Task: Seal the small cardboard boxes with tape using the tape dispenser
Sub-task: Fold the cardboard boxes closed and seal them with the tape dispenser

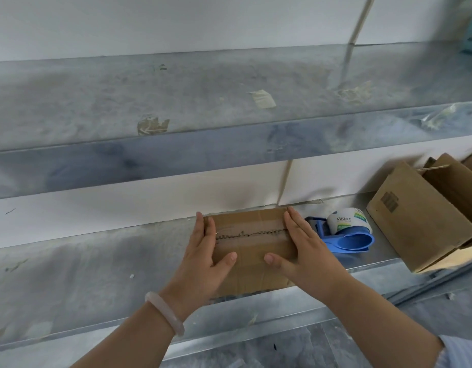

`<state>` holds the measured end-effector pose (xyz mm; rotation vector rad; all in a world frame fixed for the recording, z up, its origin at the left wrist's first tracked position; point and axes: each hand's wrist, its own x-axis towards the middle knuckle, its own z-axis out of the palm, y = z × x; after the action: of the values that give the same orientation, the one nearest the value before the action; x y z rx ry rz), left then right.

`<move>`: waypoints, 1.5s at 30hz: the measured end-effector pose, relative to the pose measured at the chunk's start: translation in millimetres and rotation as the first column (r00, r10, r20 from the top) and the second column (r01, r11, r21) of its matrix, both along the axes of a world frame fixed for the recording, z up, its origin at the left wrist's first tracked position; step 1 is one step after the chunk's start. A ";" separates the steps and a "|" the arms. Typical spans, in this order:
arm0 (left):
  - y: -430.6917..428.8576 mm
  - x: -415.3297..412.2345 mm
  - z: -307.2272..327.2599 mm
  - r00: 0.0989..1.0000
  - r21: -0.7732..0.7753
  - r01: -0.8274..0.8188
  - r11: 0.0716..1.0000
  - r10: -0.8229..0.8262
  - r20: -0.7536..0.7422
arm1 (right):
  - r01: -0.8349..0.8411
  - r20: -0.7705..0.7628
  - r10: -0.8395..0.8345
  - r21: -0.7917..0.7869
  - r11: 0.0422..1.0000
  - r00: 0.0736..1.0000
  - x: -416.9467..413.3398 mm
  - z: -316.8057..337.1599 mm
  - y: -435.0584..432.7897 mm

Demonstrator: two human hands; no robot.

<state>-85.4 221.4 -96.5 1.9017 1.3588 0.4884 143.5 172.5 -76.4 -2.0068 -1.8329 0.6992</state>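
Note:
A small brown cardboard box (252, 243) lies on the lower metal shelf (97, 274), its top flaps closed with a jagged seam across the middle. My left hand (205, 253) presses flat against the box's left side, thumb on top. My right hand (304, 248) presses against its right side in the same way, fingers straight. A blue tape dispenser (343, 235) with a white tape roll lies on the shelf just right of the box, untouched.
Open brown cardboard boxes (426, 213) stand at the right end of the shelf. An upper metal shelf (203, 102) with scraps of old tape hangs over the work spot. A white wall runs behind the shelves. A bracelet circles my left wrist.

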 end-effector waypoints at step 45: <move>-84.8 135.6 45.8 0.985 0.528 -0.173 0.832 0.145 0.094 | 0.202 -0.202 -0.212 -0.068 0.977 0.956 198.8 -48.2 -8.5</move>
<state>50.2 136.7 -50.6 2.1969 1.4574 1.0904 342.3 164.0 -124.5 -2.0306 -1.4757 0.8593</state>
